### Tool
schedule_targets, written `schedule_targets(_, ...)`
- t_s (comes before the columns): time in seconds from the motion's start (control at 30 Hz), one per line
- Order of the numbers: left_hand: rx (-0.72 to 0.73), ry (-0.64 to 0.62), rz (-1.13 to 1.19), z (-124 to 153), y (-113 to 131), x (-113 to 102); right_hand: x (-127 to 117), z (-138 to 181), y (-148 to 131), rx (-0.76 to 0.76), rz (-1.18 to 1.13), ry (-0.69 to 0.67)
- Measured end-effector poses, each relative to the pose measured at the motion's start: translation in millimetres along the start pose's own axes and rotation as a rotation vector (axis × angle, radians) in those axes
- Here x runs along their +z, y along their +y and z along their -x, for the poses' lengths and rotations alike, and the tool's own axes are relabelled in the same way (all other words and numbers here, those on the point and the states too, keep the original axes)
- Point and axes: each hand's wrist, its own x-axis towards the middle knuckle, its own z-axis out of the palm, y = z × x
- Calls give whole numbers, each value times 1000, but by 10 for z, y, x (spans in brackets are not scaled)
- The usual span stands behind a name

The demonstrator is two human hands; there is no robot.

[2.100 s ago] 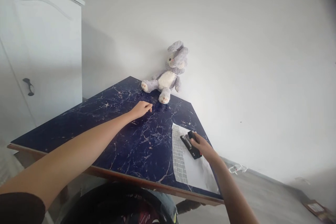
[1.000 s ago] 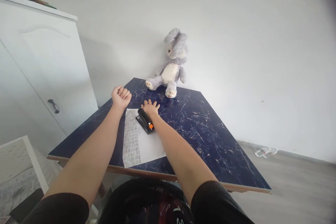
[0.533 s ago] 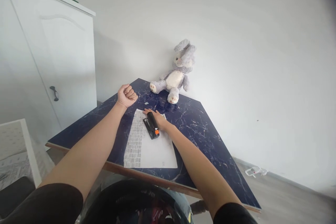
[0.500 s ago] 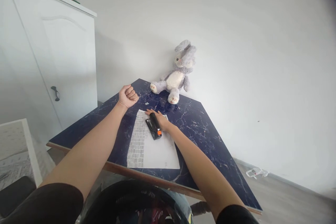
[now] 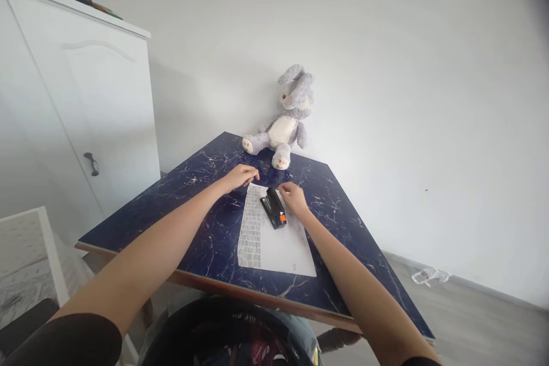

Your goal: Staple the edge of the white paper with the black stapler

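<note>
A sheet of paper (image 5: 278, 251) lies on the dark blue marbled table, with a dense printed pattern down its left side. A black stapler (image 5: 273, 209) with an orange patch rests on its upper part. At the sheet's upper left corner is my left hand (image 5: 241, 176), its fingers loosely bent and somewhat apart, holding nothing that I can see. My right hand (image 5: 294, 198) is closed beside the stapler, its fingertips pinched at the sheet's upper right edge. Whether the left fingertips touch the paper is unclear.
A grey plush rabbit (image 5: 285, 126) sits at the back of the table (image 5: 206, 217) against the white wall. On the left stands a white cabinet (image 5: 107, 108) with a dark handle. Crumpled clear plastic (image 5: 430, 276) lies on the floor at right.
The paper and stapler have shifted right across the table. My left fist has opened and come down to the paper's corner. My right hand, earlier flat on the sheet, has moved right and curled.
</note>
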Motion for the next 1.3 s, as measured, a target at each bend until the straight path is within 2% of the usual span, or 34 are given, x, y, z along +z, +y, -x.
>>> schedule_targets(0.03, 45, -15, -140, -7, -21, 40, -53, 36, -25, 35, -18, 14)
schedule_targets(0.1, 160, -63, -379, -10, -65, 83, -155, 146, -85, 38, -83, -58)
schedule_targets(0.17, 235, -139, -533, 3, -106, 90, -232, 286, -153, -41, -136, -209)
schedule_targets(0.23, 235, -238, -637, 25, -133, 84, -281, 407, -198, -140, -130, -305)
schedule_targets(0.37, 183, -341, -763, 53, -138, 79, -357, 458, -105, -224, -104, -283)
schedule_targets(0.5, 179, -331, -792, 34, -158, 89, -411, 341, 169, -224, -122, -194)
schedule_targets(0.6, 192, -310, -731, 3, -204, 92, -409, 273, 327, -188, -283, -225)
schedule_targets(0.73, 179, -148, -532, -34, -229, 108, -387, 253, 422, -50, -825, -324)
schedule_targets(0.8, 121, -49, -406, -42, -219, 113, -376, 263, 447, 35, -987, -354)
schedule_targets(0.97, -36, 170, -178, -32, -207, 77, -336, 282, 470, 116, -1082, -379)
schedule_targets(1.3, -76, 480, -1, -38, -244, -38, -284, 262, 534, 74, -1166, -420)
